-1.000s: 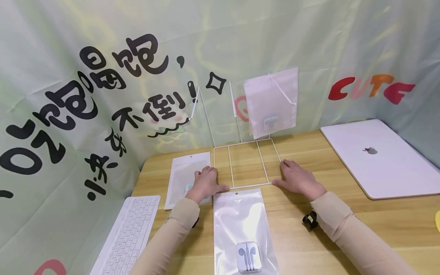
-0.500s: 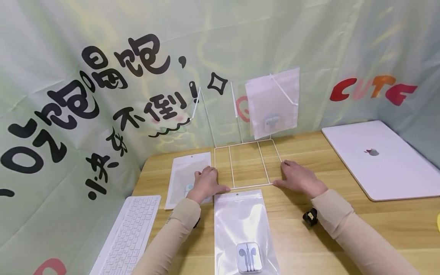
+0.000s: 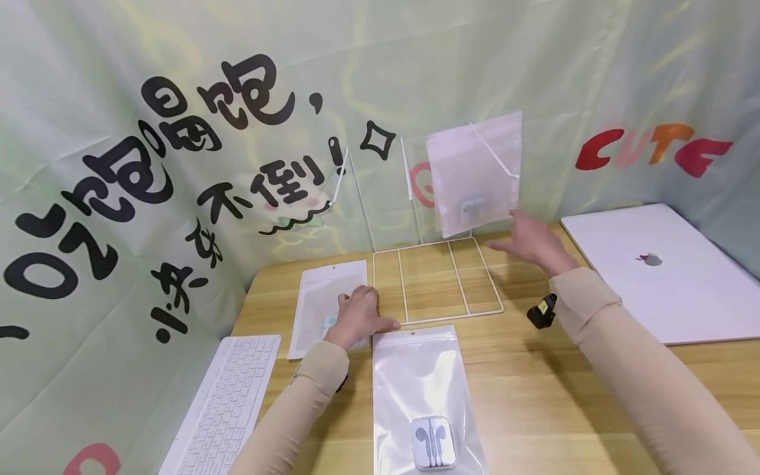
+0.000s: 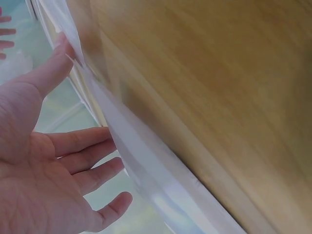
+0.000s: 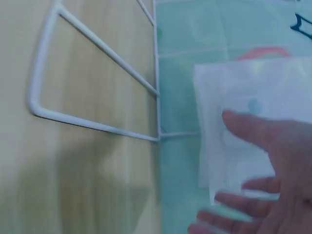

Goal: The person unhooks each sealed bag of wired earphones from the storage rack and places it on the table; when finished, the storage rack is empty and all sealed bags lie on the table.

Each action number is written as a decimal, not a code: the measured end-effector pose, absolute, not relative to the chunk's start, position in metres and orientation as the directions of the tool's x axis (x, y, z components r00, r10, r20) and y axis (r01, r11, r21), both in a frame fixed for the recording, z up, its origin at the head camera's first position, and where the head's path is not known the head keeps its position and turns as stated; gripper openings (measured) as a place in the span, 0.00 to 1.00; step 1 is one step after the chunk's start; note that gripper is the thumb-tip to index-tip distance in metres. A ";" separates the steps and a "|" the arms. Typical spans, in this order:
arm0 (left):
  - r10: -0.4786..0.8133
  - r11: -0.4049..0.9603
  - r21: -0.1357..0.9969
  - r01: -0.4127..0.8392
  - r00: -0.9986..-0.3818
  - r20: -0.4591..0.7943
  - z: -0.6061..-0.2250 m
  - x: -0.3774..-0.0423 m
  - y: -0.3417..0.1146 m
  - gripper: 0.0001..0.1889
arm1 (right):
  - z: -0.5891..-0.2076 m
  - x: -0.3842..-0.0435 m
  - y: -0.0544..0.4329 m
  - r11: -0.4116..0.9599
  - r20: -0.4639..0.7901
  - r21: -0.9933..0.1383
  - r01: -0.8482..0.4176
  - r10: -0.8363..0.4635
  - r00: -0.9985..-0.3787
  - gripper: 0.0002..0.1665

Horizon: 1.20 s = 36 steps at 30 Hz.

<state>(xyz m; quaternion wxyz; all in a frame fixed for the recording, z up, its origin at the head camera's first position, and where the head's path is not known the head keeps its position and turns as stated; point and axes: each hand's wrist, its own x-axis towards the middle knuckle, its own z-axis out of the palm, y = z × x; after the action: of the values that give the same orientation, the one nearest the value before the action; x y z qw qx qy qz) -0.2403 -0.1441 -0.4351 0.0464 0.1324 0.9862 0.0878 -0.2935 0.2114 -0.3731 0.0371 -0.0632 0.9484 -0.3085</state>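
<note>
A white wire rack [image 3: 436,318] stands on the desk, with hooks up its back frame. My left hand [image 3: 355,318] rests at the base's front left corner, thumb along the front bar, over the edge of a flat plastic bag [image 3: 315,297]. In the left wrist view its fingers [image 4: 83,146] look mostly straight. White plastic bags [image 3: 469,161] hang from the rack's right hook, an earphone case faintly visible inside. My right hand [image 3: 534,241] is raised beside their lower right corner, fingers spread [image 5: 243,204]; whether it touches them I cannot tell.
A clear bag [image 3: 410,376] with a boxed pair of earphones [image 3: 433,443] lies in front of the rack. A white keyboard [image 3: 222,402] is at the left, a closed laptop [image 3: 671,277] at the right. A printed cloth [image 3: 285,39] hangs behind the desk.
My right hand has left the rack's front right corner and moved up and back toward the hanging bags. The left hand has stayed at its corner.
</note>
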 end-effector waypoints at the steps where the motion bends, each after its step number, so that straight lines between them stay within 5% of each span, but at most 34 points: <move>1: 0.270 0.949 0.186 0.254 -0.961 -0.067 -0.435 -0.240 -0.144 0.31 | -0.370 -0.296 0.214 0.797 -0.022 -0.598 -0.087 -0.125 -0.992 0.60; 7: 0.259 0.952 0.183 0.244 -0.964 -0.066 -0.438 -0.242 -0.145 0.32 | -0.363 -0.311 0.221 0.700 0.074 -0.703 -0.127 -0.106 -0.992 0.55; 15: 0.266 0.948 0.198 0.249 -0.961 -0.068 -0.438 -0.241 -0.144 0.32 | -0.360 -0.318 0.230 0.532 0.068 -0.844 -0.060 -0.004 -0.998 0.67; 36: 0.250 0.956 0.177 0.235 -0.966 -0.070 -0.436 -0.240 -0.144 0.33 | -0.351 -0.322 0.219 0.561 0.248 -0.826 -0.062 0.262 -0.933 0.29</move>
<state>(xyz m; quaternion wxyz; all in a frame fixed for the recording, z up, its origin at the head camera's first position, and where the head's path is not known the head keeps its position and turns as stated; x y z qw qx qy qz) -0.2397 -0.1443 -0.4360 0.0459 0.1227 0.9878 0.0839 -0.3221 0.2189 -0.3507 -0.1740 0.0575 0.8660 -0.4652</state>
